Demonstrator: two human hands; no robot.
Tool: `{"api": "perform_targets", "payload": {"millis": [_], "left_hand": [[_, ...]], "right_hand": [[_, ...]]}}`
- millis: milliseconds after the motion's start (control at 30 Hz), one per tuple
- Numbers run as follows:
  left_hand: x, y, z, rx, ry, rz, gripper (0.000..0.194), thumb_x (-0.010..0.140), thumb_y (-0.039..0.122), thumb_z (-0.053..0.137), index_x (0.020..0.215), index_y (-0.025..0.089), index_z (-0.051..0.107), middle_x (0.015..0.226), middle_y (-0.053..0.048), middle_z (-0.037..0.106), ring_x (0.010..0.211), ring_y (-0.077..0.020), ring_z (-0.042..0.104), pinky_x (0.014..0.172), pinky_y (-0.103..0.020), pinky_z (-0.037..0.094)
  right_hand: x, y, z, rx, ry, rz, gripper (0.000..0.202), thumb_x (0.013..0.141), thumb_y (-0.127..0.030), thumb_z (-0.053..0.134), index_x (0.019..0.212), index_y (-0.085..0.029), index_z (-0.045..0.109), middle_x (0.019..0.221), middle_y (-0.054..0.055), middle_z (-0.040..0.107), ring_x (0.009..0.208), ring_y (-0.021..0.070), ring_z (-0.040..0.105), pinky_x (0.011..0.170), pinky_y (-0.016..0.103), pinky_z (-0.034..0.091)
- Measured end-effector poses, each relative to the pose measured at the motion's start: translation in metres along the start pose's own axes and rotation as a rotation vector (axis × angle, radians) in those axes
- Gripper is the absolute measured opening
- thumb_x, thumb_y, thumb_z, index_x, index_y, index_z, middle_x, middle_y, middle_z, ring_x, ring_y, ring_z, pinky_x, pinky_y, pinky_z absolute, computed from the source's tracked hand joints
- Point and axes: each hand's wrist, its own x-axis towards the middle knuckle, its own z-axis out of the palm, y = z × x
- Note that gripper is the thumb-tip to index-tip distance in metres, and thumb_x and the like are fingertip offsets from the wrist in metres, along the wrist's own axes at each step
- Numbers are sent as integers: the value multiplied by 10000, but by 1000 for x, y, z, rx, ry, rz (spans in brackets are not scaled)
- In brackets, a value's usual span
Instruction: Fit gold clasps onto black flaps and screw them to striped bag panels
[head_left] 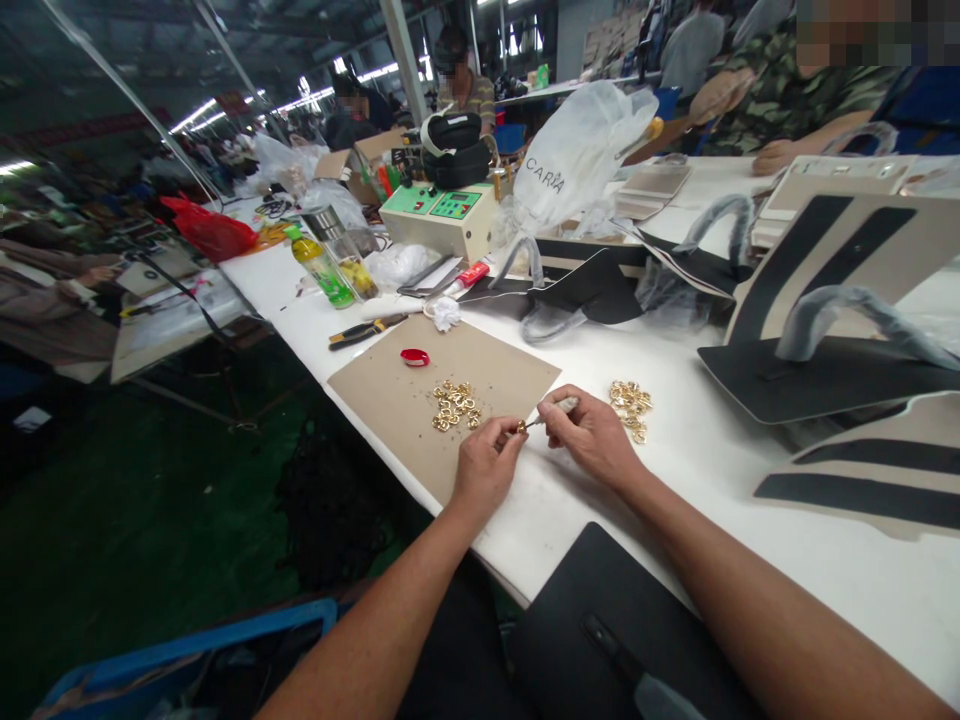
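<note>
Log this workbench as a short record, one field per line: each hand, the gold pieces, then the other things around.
Left hand: the left hand pinches a small gold piece
Right hand: the right hand holds a slim white tool, tip at that piece; contact too small to tell
First pile: gold rings on the brown board
Second pile: gold pieces on the white table
Also on board: red object
Farther back: green-topped control box

Both arms are bare. The left arm reaches toward 1 o'clock, the right arm between 10 and 11. The left hand pinches thumb against fingers, tips pointing to 2 o'clock. The right hand, at its 2 o'clock, near but apart, curls in a grip, fingertips toward 9.
</note>
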Motion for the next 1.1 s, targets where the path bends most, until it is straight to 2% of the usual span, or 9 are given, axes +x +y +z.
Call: {"api": "perform_targets", "payload": {"millis": [133,233,400,500,567,733,833,967,1100], "left_hand": [[-1,2,-2,7,-13,36,93,918,192,704,994,201,757,908,-19,769,800,-165,675,784,-286,518],[-2,2,-2,29,-23,54,97,918,189,701,998,205,755,929,-25,771,834,-178,683,805,-298,516],[-4,1,-3,52,-27,49,101,919,167,692,991,197,755,922,-31,768,846,-183,681,817,-303,511],[-8,3,-4,60,-4,66,93,916,160,695,975,196,757,911,-34,770,848,-189,686,817,-306,510],[-10,5,-5,52,-8,87,96,916,158,692,969,201,761,930,-40,778,860,-194,693,829,-311,512],[-14,8,-8,2,-25,69,118,910,161,677,953,210,776,946,-57,794,848,-207,695,834,-329,513],[-17,9,-10,-25,-32,48,120,902,182,682,946,221,787,936,-61,796,834,-213,693,825,-331,510],[-19,6,-8,-65,-14,23,146,894,195,667,949,223,799,939,-68,795,827,-220,688,826,-343,511],[-15,2,-12,-83,62,-63,171,872,217,664,970,225,804,965,-72,794,867,-234,692,842,-355,520]], "right_hand": [[-1,-1,-3,-71,-38,-36,201,954,-372,577,1041,-204,647,681,-40,643,578,138,562,577,255,395],[-1,-5,-4,-142,-80,-102,179,937,-352,578,987,-207,670,719,-31,633,597,132,530,586,253,382],[-2,-6,-4,-240,-30,-87,303,957,-485,605,863,-212,695,642,-15,666,584,157,595,609,266,402],[-1,-6,-6,-298,48,-54,437,912,-606,636,728,-212,677,576,0,647,536,169,573,574,280,378],[-1,-7,-7,-278,46,-12,500,895,-658,630,671,-212,650,552,9,640,515,172,563,561,288,379],[-3,-12,-12,-31,-137,69,478,888,-662,633,886,-190,709,662,41,711,637,221,678,630,317,500],[-6,-14,-18,-21,-188,95,457,862,-639,672,954,-195,734,738,63,738,712,240,702,679,342,551],[-11,-29,-32,-82,-132,153,483,803,-659,705,945,-201,767,750,88,747,699,267,709,682,377,585],[-19,-59,-41,-113,-66,188,510,695,-677,770,888,-205,782,720,94,743,647,272,703,612,363,587]]}}
